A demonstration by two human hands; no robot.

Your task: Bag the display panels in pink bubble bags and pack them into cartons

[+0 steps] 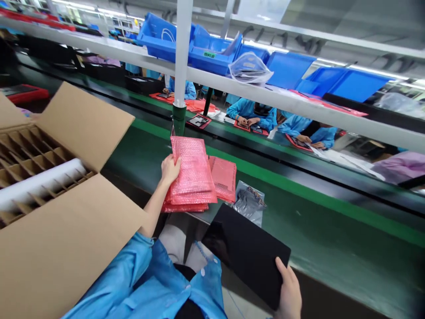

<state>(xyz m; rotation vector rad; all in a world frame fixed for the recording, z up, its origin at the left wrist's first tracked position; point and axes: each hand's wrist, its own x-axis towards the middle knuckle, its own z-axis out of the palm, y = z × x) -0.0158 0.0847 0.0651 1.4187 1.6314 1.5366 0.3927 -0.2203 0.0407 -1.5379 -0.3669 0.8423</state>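
Observation:
My left hand grips the left edge of a pink bubble-wrap bag, thumb on top. This bag lies over more pink bags stacked at the near edge of the green bench. In my right hand is a thin flat black panel, held by its right end, thumb on its upper face. The panel is tilted and hangs above my lap, in front of the bench edge. Another pink bubble-wrap bag lies right of the stack, and beside it a silvery clear bag with something dark in it.
At my left stands an open cardboard box with divider slots and a white foam strip. A white post rises from the bench. Blue bins line the shelf above. Co-workers in blue sleeves sit across the bench.

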